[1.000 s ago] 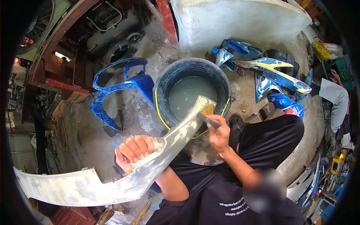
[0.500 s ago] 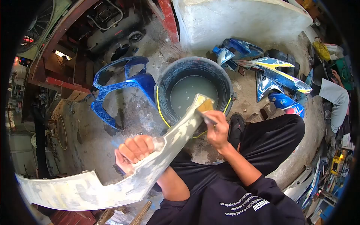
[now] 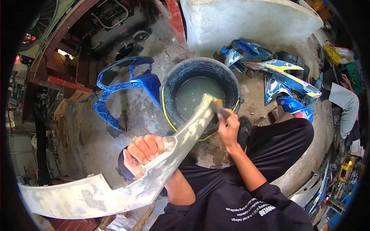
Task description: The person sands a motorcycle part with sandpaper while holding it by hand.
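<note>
A long, curved body panel (image 3: 127, 198), patchy white, grey and cream, stretches from the lower left up to the bucket. Its narrow tip is over the rim. My left hand (image 3: 144, 150) is closed round the panel's upper edge near its middle, thumb towards me. Near the tip, my right hand (image 3: 229, 129) pinches a dark, flat piece that looks like sandpaper (image 3: 219, 109) against the panel's right edge. A tan patch shows beside it; whether that belongs to the sandpaper or the panel is unclear. Beneath the tip stands a black bucket (image 3: 167, 82) with cloudy water.
A blue fairing frame (image 3: 144, 84) lies on the floor left of the bucket. Several blue, white and yellow fairing pieces (image 3: 283, 71) lie to its right, near a white wall (image 3: 246, 23). Another person's grey-clad leg (image 3: 345, 106) shows at far right.
My right hand has moved slightly right and down along the panel's tip with the sandpaper, which now shows more of its dark side. My left hand keeps its grip; the panel has barely shifted.
</note>
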Demonstrator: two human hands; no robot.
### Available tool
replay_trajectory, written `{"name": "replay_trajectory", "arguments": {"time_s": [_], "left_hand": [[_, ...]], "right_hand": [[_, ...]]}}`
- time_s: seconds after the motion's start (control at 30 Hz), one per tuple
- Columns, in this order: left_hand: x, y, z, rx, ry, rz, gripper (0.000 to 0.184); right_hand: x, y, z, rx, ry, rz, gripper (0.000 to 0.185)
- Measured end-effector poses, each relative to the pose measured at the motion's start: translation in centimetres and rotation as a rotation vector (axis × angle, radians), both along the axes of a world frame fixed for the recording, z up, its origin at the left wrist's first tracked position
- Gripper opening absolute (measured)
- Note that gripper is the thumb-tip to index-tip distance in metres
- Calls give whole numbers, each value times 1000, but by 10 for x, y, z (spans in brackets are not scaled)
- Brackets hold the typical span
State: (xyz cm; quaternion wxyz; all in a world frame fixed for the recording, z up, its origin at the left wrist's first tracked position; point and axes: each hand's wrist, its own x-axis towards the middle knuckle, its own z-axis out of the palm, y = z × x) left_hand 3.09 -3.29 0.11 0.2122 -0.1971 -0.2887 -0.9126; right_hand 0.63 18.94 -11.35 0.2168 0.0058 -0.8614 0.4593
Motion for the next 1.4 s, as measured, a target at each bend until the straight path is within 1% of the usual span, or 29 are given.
{"name": "replay_trajectory", "arguments": {"time_s": [0.03,0.07,0.13,0.17,0.2,0.27,0.33,0.4,0.47,0.53,0.6,0.67,0.73,0.8,0.87,0.9,0.93,1.0,1.07,1.13,1.17,1.2,1.27,1.3,1.33,1.4], "left_hand": [[-1,0,0,3,17,-17,51],[-1,0,-1,2,18,-18,51],[0,-2,-3,53,-10,9,51],[1,-4,-2,56,-24,18,51],[-1,-4,-3,59,-20,14,51],[-1,-6,-6,57,-19,-28,50],[0,2,-3,82,-54,2,50],[-2,2,-4,29,-25,-20,50],[-1,0,-4,51,-28,-20,51],[-2,-3,-3,20,-23,-34,52],[-2,1,-5,27,-35,-26,52],[-4,5,-6,33,-51,-16,52],[-5,9,-7,38,-61,-40,52],[-5,11,-6,51,-75,-35,52],[-6,9,-8,61,-39,-40,51],[-7,7,-8,59,-38,-38,51],[-7,4,-8,50,-47,-39,51],[-6,5,-9,46,-61,-41,51],[-5,9,-8,78,-102,-24,51],[-4,12,-10,68,-112,-24,51],[-5,13,-11,62,-125,-32,52],[-5,13,-10,62,-125,-34,52],[-6,11,-10,34,-79,-50,52],[-7,9,-10,34,-79,-54,52],[-8,7,-10,21,-68,-66,52],[-6,4,-11,4,-65,-74,52]], "right_hand": [[-2,5,1,-37,-38,24,28],[0,4,1,-38,-37,23,28],[12,-4,18,-57,111,253,35],[17,-3,17,-97,116,361,39],[22,-2,20,-136,75,410,41],[18,2,6,-157,119,384,37],[12,-1,6,-309,-52,269,34],[12,-1,10,-222,10,354,33],[19,2,17,-77,79,532,35],[23,-4,21,-77,116,564,38],[23,-8,17,-166,158,524,39],[21,-10,11,-161,139,491,39],[19,-17,15,-233,62,345,41],[15,-21,16,-224,81,341,39],[20,-25,20,-374,-23,389,38],[25,-22,25,-380,22,557,37],[31,-23,30,-381,19,559,37],[41,-26,39,-342,72,720,37],[35,-24,33,-342,91,741,40],[26,-27,26,-577,-80,544,47],[19,-20,23,-364,-33,569,50],[20,-20,23,-365,-33,567,50],[22,-22,23,-219,-93,547,47],[23,-24,28,-283,-38,568,45],[27,-25,34,-283,-37,567,45],[37,-28,47,-420,54,770,44]]}}
